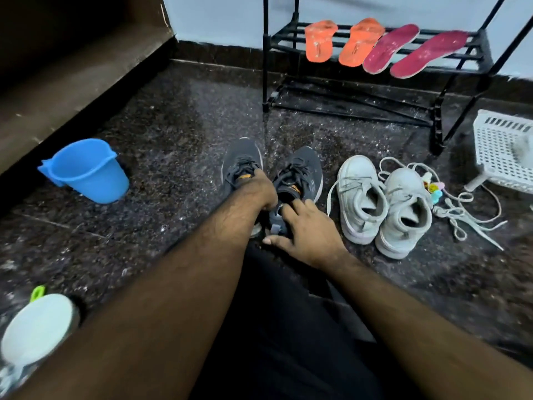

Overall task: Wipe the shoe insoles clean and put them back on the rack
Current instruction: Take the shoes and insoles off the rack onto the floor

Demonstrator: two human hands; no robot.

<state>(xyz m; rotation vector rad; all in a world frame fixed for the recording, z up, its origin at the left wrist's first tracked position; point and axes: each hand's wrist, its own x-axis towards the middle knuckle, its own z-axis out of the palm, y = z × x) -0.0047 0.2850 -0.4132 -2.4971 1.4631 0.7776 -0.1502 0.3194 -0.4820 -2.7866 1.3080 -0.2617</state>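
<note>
So both hands are down at the pair of dark grey sneakers on the speckled dark floor (173,134). The left hand (261,192) reaches into the gap between the 2 shoes, its fingers tucked down out of sight, so I honestly can't tell whether it's gripping anything. The left sneaker (240,161) sits just past that hand's knuckles. The right hand (305,229) lies over the heel end of the right sneaker (302,171), fingers hooked over the collar and thumb stuck out toward the other arm, so it's holding that shoe.

The insoles are well beyond both hands, up on the black rack (450,67): 2 orange insoles (340,43) side by side, then 2 maroon insoles (412,51) beside them, all lying across the bars with their near ends hanging over the front rail. They look dusty, with pale specks.

Just outside the right hand is a pair of pale grey high-tops (383,203) with loose laces (467,215) trailing away, and a white perforated basket (504,151) further out that way. Off past the left arm there's a blue bucket (86,171), and near that elbow a white round lid-like thing (37,327) with a green clip (37,293).
</note>
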